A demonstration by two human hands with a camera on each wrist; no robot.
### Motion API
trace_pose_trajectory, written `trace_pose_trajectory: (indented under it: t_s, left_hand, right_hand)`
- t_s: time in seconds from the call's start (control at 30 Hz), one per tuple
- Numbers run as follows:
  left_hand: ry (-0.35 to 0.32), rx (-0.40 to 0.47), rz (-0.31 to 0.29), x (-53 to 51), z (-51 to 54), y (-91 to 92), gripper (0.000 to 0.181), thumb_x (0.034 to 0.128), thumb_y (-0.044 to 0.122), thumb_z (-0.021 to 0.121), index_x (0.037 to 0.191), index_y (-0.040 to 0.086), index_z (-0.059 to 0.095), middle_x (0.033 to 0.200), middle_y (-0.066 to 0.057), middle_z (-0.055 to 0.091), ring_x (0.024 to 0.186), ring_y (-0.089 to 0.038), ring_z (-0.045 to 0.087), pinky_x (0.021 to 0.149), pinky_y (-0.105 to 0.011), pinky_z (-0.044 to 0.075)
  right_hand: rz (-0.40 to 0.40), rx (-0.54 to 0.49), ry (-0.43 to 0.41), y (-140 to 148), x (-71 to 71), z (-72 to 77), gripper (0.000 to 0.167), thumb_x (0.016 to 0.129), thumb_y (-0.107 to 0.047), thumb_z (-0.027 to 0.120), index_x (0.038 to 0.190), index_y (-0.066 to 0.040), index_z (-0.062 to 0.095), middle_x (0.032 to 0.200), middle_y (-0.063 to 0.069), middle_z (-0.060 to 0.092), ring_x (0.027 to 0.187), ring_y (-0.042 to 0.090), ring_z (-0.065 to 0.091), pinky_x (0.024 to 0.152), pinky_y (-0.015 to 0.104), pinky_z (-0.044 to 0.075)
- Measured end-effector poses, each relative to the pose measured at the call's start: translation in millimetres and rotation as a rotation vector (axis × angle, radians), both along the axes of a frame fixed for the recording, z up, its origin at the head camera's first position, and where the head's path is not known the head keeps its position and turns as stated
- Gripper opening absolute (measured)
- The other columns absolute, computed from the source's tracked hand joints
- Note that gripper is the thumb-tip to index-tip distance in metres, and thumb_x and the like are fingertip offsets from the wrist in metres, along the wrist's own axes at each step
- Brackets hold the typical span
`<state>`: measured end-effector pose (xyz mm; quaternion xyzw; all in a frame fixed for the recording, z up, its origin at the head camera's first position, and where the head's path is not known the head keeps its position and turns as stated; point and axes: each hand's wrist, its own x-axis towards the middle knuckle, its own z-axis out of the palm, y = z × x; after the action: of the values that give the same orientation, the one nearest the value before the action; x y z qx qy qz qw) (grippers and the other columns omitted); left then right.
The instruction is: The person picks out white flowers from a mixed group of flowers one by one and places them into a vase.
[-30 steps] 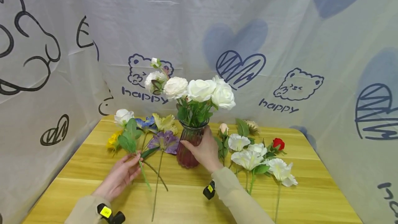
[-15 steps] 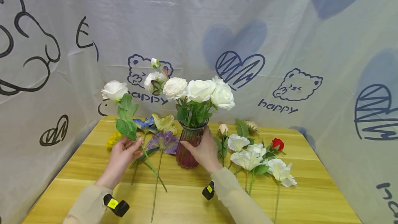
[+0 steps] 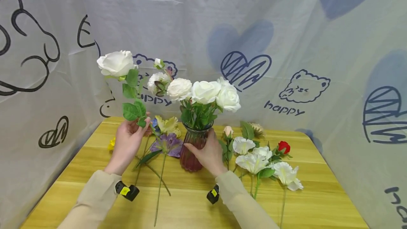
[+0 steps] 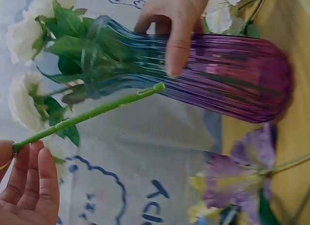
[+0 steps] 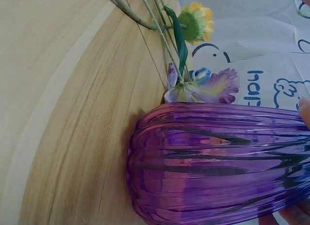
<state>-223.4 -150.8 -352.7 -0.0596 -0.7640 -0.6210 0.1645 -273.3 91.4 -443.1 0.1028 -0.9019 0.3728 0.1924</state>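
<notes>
Raised at the left, my left hand [image 3: 128, 140] pinches the green stem of a white rose [image 3: 116, 63]. In the left wrist view the bare end of that stem [image 4: 92, 113] points toward the vase, just beside its glass. My right hand [image 3: 210, 153] grips the ribbed purple-blue vase [image 3: 190, 156] at its right side, thumb across the front. The vase [image 5: 218, 162] stands upright on the table, and several white flowers [image 3: 206, 92] with green leaves fill its mouth.
Purple [image 3: 168, 145], yellow [image 3: 168, 125] and blue flowers lie left of the vase. To its right lie white flowers [image 3: 252, 163], a pale bud [image 3: 228, 132] and a red rose [image 3: 284, 147]. A printed curtain [image 3: 190, 27] hangs behind the wooden table [image 3: 190, 204].
My left hand has lifted the white rose from low over the table to well above it, moving up and slightly right. My right hand stays on the vase.
</notes>
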Motion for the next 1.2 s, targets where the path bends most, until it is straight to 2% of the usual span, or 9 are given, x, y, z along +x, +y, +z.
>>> trace_pose_trajectory:
  t_s: [0.1,0.23,0.33,0.47,0.6,0.77,1.0,1.07,1.2]
  left_hand:
    - [0.076,-0.006,-0.018,-2.1,11.8,6.5,0.043,0.1045,0.031,0.054,0.14,0.007,0.054,0.112,0.019,0.062,0.095,-0.001,0.065,0.083,-0.016,0.058]
    - [0.192,-0.019,-0.023,-6.0,27.0,17.4,0.038,0.1054,0.024,0.053,0.136,0.002,0.056,0.106,0.011,0.064,0.091,-0.003,0.065,0.082,-0.016,0.058]
    - [0.269,-0.031,-0.006,-8.7,37.4,26.9,0.033,0.1053,0.019,0.053,0.132,0.0,0.058,0.101,-0.002,0.067,0.086,-0.002,0.064,0.081,-0.017,0.057]
    - [0.357,-0.019,0.009,-11.0,49.8,38.7,0.03,0.1037,0.011,0.054,0.128,-0.006,0.059,0.111,-0.022,0.069,0.088,0.003,0.064,0.085,-0.016,0.056]
    - [0.438,-0.016,0.019,-13.4,57.1,48.9,0.026,0.1023,0.007,0.055,0.121,-0.01,0.062,0.108,-0.029,0.07,0.09,0.007,0.065,0.089,-0.016,0.056]
    - [0.548,-0.041,0.006,-19.3,57.1,58.7,0.02,0.1007,0.004,0.057,0.11,-0.012,0.065,0.097,-0.026,0.072,0.088,0.003,0.066,0.088,-0.017,0.057]
    - [0.657,-0.124,0.028,-27.1,49.3,67.3,0.012,0.0949,0.0,0.064,0.102,-0.01,0.066,0.093,-0.022,0.073,0.084,-0.032,0.072,0.082,-0.013,0.056]
    - [0.677,-0.158,0.048,-29.0,46.1,69.2,0.011,0.093,0.0,0.067,0.101,-0.008,0.067,0.092,-0.022,0.074,0.082,-0.034,0.072,0.079,-0.017,0.058]
    - [0.683,-0.215,0.044,-30.8,39.4,72.8,0.012,0.0921,0.0,0.068,0.102,-0.006,0.067,0.093,-0.021,0.075,0.085,-0.034,0.074,0.08,-0.035,0.062]
  right_hand:
    - [-0.002,0.0,0.0,0,0.4,0.6,0.089,0.082,-0.056,0.078,0.144,-0.003,0.039,0.131,0.019,0.061,0.111,0.04,0.067,0.088,0.056,0.058]
    - [-0.004,-0.003,0.001,1,0.2,1.0,0.089,0.082,-0.056,0.078,0.144,-0.003,0.039,0.131,0.019,0.061,0.111,0.039,0.067,0.088,0.055,0.058]
    - [-0.007,-0.004,-0.002,1,0.1,1.5,0.09,0.082,-0.056,0.078,0.144,-0.004,0.039,0.131,0.019,0.061,0.111,0.039,0.067,0.088,0.055,0.058]
    - [-0.008,-0.004,0.002,1,1.0,2.4,0.089,0.082,-0.056,0.078,0.143,-0.003,0.04,0.13,0.019,0.062,0.11,0.04,0.067,0.088,0.055,0.058]
    - [-0.005,-0.004,0.014,0,1.3,2.2,0.089,0.082,-0.055,0.078,0.143,-0.003,0.04,0.13,0.02,0.062,0.109,0.041,0.067,0.087,0.056,0.058]
    - [-0.013,0.01,0.018,0,0.5,0.2,0.09,0.082,-0.056,0.078,0.144,-0.003,0.041,0.13,0.02,0.062,0.109,0.04,0.067,0.087,0.055,0.058]
    - [-0.011,0.014,0.032,0,0.2,-0.5,0.089,0.082,-0.056,0.078,0.143,-0.003,0.041,0.129,0.02,0.063,0.108,0.04,0.068,0.086,0.055,0.059]
    - [-0.013,0.013,0.032,0,0.2,-0.5,0.089,0.081,-0.056,0.078,0.143,-0.003,0.041,0.129,0.019,0.063,0.107,0.04,0.068,0.085,0.055,0.059]
    - [-0.009,0.005,0.035,1,-0.1,-1.3,0.089,0.081,-0.056,0.078,0.143,-0.003,0.041,0.129,0.019,0.063,0.107,0.039,0.069,0.084,0.055,0.059]
